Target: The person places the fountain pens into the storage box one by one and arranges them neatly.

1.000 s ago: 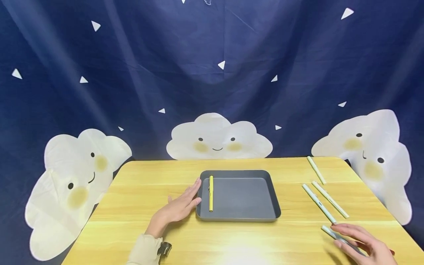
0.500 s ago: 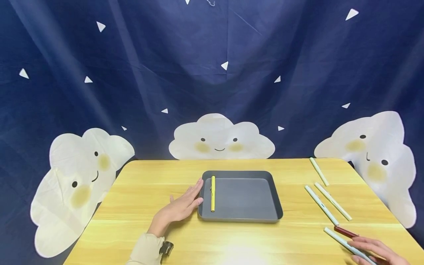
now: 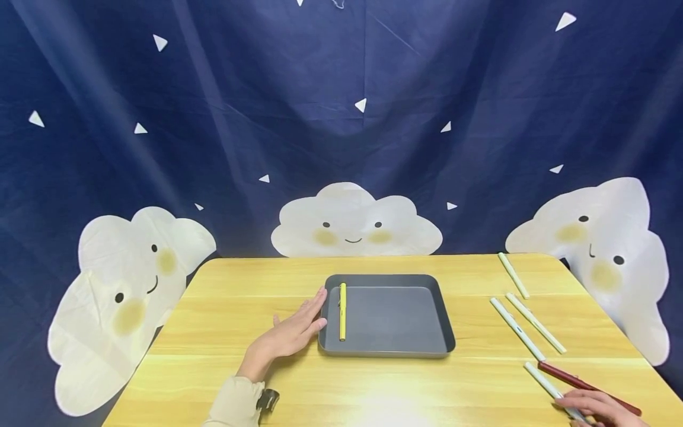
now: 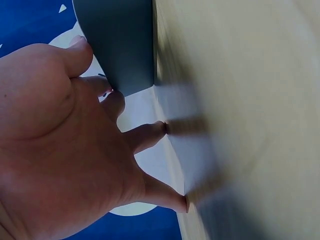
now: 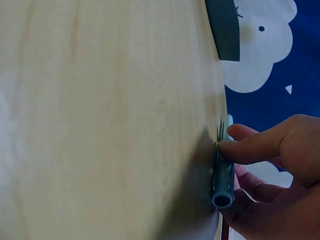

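Observation:
My left hand (image 3: 290, 338) rests with straight fingers against the left side of a dark grey tray (image 3: 400, 320); its thumb touches the wall in the left wrist view. A yellow pen (image 3: 342, 311) lies inside, along that side. At the lower right, my right hand (image 3: 603, 408) pinches a light blue pen (image 3: 543, 379) between thumb and fingers. The right wrist view shows the pen's open-looking round end (image 5: 222, 201) below the thumb. A dark red pen (image 3: 565, 375) lies just behind this hand, which partly covers it.
Another light blue pen (image 3: 517, 329) and a pale green pen (image 3: 535, 322) lie side by side right of the tray. Farther back is a second pale green pen (image 3: 514, 276). The wooden table (image 3: 245, 279) ends at a blue cloud-patterned curtain (image 3: 320, 118).
My right hand has shifted around the near light blue pen and now pinches it lower down. The dark red pen has come more into view. My left hand stays at the tray.

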Demonstrator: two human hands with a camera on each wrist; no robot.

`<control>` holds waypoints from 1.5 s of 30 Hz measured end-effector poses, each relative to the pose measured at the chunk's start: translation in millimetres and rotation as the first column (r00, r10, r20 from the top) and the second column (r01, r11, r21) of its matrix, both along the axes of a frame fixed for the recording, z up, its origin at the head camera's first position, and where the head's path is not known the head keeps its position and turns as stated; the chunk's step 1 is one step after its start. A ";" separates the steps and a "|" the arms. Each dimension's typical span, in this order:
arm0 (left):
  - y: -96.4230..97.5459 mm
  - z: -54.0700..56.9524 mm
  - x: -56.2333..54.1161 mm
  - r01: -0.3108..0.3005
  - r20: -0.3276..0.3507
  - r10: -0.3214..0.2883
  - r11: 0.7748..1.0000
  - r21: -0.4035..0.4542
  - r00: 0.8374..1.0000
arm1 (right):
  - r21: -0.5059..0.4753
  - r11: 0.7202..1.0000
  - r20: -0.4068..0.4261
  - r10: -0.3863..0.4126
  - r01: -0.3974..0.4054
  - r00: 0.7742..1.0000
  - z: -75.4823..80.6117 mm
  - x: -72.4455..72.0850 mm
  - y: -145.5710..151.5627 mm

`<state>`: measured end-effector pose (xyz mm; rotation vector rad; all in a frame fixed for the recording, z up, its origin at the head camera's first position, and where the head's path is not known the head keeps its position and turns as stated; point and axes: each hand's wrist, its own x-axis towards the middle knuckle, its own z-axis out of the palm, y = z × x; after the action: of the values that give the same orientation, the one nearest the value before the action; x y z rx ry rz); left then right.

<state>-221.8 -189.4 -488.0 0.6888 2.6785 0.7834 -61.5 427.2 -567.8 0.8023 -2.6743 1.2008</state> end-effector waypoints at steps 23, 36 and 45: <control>3.6 1.5 0.3 0.003 -0.007 -0.003 1.000 -0.012 1.000 | 0.071 0.883 0.171 -0.469 0.464 0.866 42.9 -4.2 -78.3; -0.1 1.9 4.2 -0.004 -0.002 0.004 1.000 -0.016 1.000 | -0.142 0.943 0.091 -0.290 0.301 0.953 75.7 -15.3 -105.9; -1.0 -3.5 2.1 -0.009 -0.014 0.009 1.000 -0.007 1.000 | -0.205 0.925 -0.084 -0.342 0.320 0.936 102.3 -32.0 -133.3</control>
<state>-219.7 -190.4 -491.5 0.6832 2.6976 0.7736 -93.5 293.8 -465.5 0.3598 -2.4256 1.2489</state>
